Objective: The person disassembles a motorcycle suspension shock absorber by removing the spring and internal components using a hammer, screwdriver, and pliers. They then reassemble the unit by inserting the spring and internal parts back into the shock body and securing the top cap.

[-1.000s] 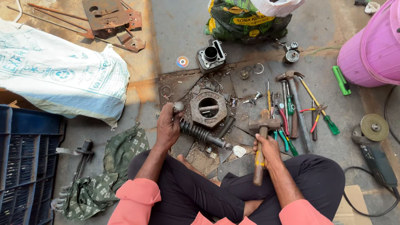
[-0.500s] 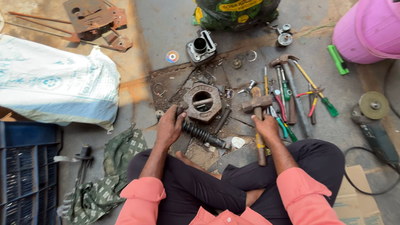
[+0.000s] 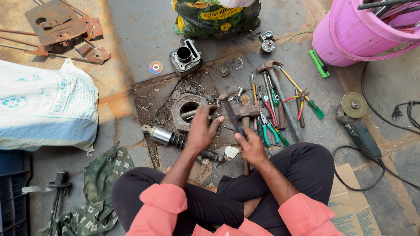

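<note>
My left hand [image 3: 201, 130] is closed around a short metal pin, its fingers at the hole of a rusty octagonal metal part [image 3: 180, 110] on the ground. My right hand [image 3: 250, 146] grips the dark handle of a small hammer [image 3: 228, 105], whose grey head is raised just right of the left fingers. Under it on the floor lies a wooden-handled hammer [image 3: 245, 114]. A shock absorber with a black coil spring [image 3: 168, 137] lies below the octagonal part and runs under my left wrist. I sit cross-legged in dark trousers and pink sleeves.
Screwdrivers, pliers and a claw hammer [image 3: 280, 102] are spread to the right, beside an angle grinder [image 3: 356, 126] with its cable. Behind are an engine cylinder [image 3: 185, 57], a green sack [image 3: 214, 17] and a pink bucket [image 3: 354, 37]. At left are a white sack [image 3: 43, 109], rusty plates [image 3: 61, 26] and green cloth [image 3: 103, 183].
My left hand left the shock absorber and moved up to the octagonal part. My right hand let go of the wooden hammer and now holds the small dark-handled one. The view has moved closer.
</note>
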